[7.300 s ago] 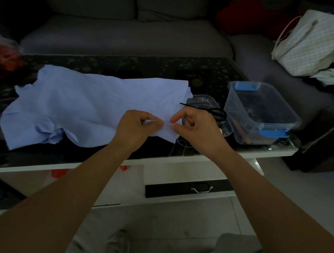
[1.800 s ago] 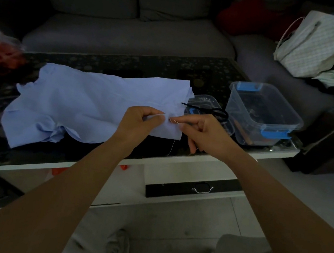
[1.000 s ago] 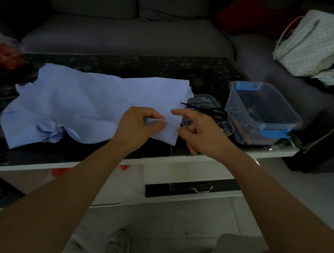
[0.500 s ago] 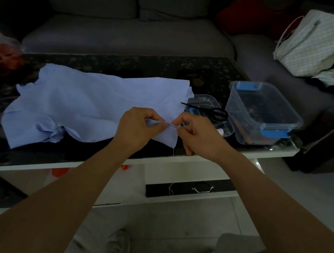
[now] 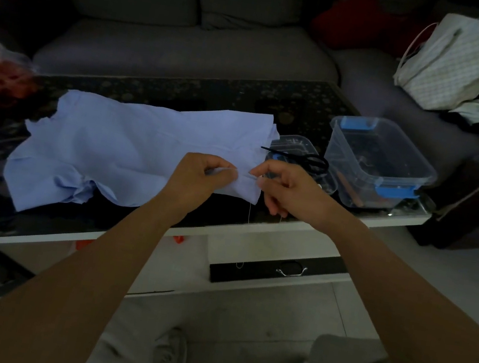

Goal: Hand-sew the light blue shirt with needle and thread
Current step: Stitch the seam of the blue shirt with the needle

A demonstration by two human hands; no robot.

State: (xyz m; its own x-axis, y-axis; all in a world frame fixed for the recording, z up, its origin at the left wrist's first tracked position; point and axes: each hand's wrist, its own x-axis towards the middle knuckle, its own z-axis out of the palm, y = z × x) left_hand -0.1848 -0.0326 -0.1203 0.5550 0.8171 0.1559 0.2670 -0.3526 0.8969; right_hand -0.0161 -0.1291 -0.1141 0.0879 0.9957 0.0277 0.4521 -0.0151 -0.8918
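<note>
At edge of dark glass table (image 5: 183,92), barely changed since half-second ago: left hand (image 5: 203,177) pinching light blue fabric shirt (image 5: 131,149), right hand (image 5: 288,188) pinching thin needle (image 5: 252,176), white thread (image 5: 249,212) dangling.

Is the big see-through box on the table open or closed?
Open. The box has no lid on top, and its inside shows from above.

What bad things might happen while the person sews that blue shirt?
1. The right hand pinches the needle right beside the left hand, which holds the light blue shirt, so a push might prick a finger.
2. The room is dim, so stitches may go crooked.
3. The loose thread hangs past the table edge and might snag or tangle.
</note>
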